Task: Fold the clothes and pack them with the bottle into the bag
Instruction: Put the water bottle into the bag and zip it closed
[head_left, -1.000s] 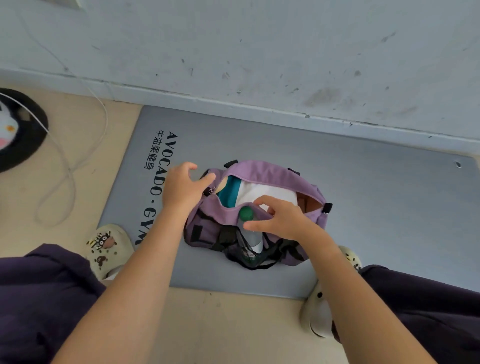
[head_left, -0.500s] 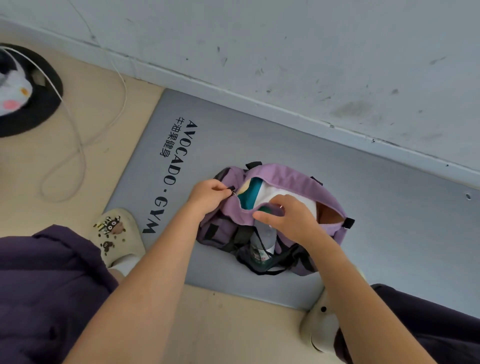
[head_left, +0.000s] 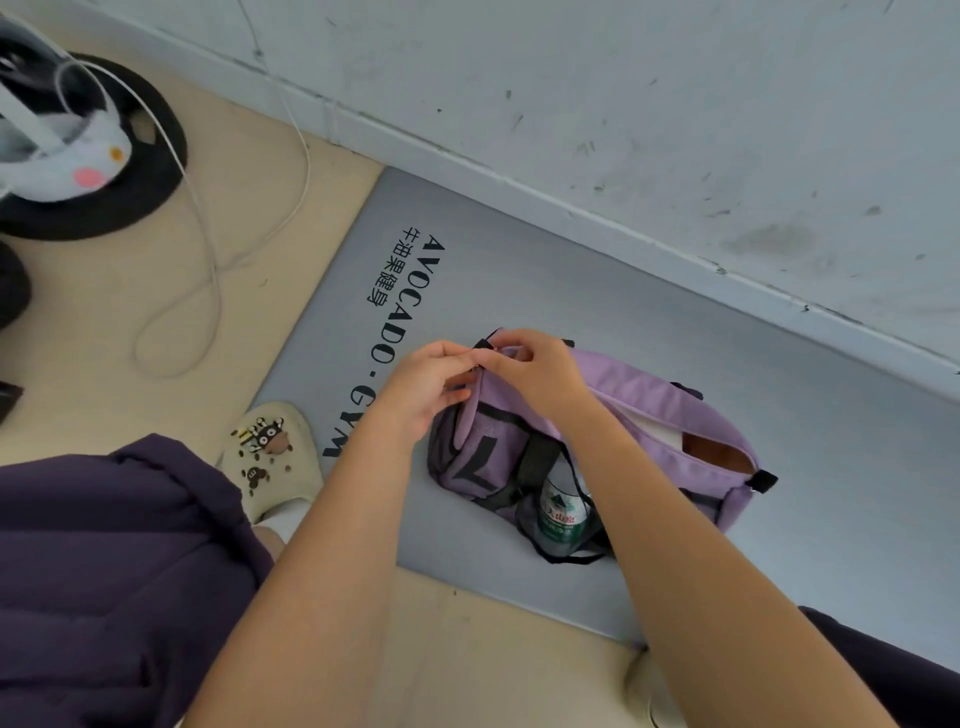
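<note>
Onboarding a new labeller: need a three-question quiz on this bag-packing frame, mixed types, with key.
1. True or false: the bottle sits in the bag's outer mesh pocket.
2. Both hands meet at which part of the bag? A) the end nearer the mat's lettering B) the strap loop C) the far end
3. Fill in: the bag lies on a grey ___.

Key: 1 true; 2 A; 3 mat.

Both hands, left hand (head_left: 426, 387) and right hand (head_left: 537, 371), crowd the bag (head_left: 670, 410) at its left end. Grey mat (head_left: 597, 280) lies bare between bag and wall (head_left: 649, 104). Slipper (head_left: 272, 457) sits just off the mat's left edge; white cable (head_left: 208, 270) loops farther left.
</note>
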